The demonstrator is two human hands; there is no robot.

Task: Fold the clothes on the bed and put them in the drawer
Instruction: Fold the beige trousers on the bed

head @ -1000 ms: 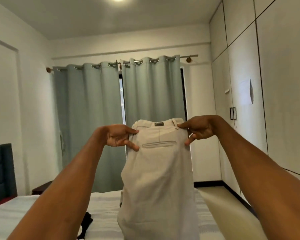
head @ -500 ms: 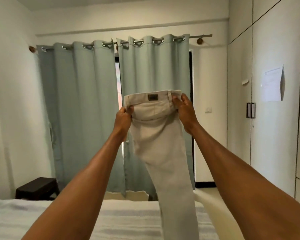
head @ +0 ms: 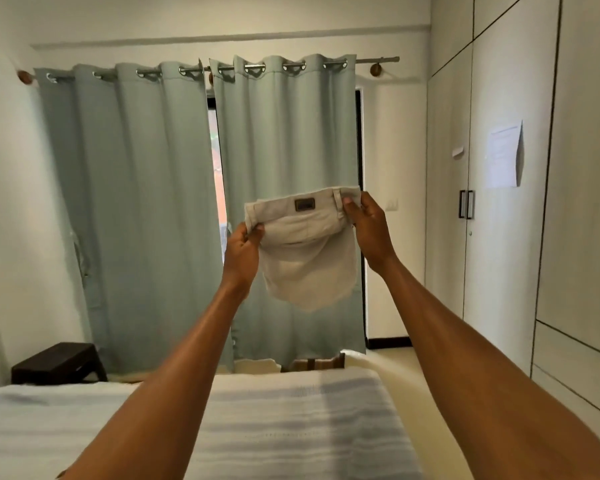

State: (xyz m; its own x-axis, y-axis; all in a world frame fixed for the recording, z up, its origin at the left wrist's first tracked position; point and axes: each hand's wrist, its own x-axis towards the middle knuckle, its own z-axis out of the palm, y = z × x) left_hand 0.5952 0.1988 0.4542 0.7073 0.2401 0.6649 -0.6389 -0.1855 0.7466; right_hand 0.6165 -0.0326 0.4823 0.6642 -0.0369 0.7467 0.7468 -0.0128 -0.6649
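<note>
A bedroom seen from head height, looking forward and slightly down over a bed (head: 291,420) covered in a pale sheet with faint grey-blue stripes; the bed fills the bottom of the view and its far edge runs across just below the curtains. Two bare arms reach out over the bed. The left hand (head: 242,251) pinches the left end of the waistband of a pair of beige trousers (head: 307,258), thumb and fingers curled onto the cloth, and the right hand (head: 369,225) grips the right end a little higher, so the waistband tilts up to the right. The trousers hang in the air between the hands, well above the bed, bunched into a short rounded pouch of cloth; a small dark label shows at the middle of the waistband. Behind them, two pale green curtains (head: 136,202) hang from a metal rod by rings, with a narrow gap between them showing a strip of orange daylight. Against the left wall, past the far left corner of the bed, stands a low dark stool (head: 58,362). Along the right wall runs a tall cream wardrobe (head: 499,271) with black handles and a sheet of paper (head: 504,154) stuck on one door.
</note>
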